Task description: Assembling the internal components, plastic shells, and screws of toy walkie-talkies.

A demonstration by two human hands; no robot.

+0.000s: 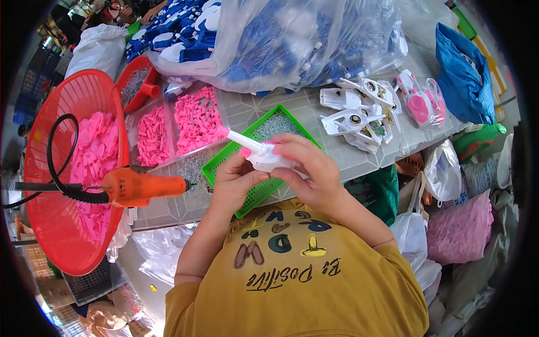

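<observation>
Gripping a white plastic toy piece with pink parts, the left hand clasps it from below and the right hand from above, over the green mesh tray at the table's near edge.

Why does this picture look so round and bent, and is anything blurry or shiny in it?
Head view: a fisheye lens bends the table edge and leaves black corners; light is soft and even, with faint shadows; glare streaks the clear plastic bag; the hands, left hand and right hand, holding the white and pink part look sharp, while things near the rim smear and stretch.
</observation>
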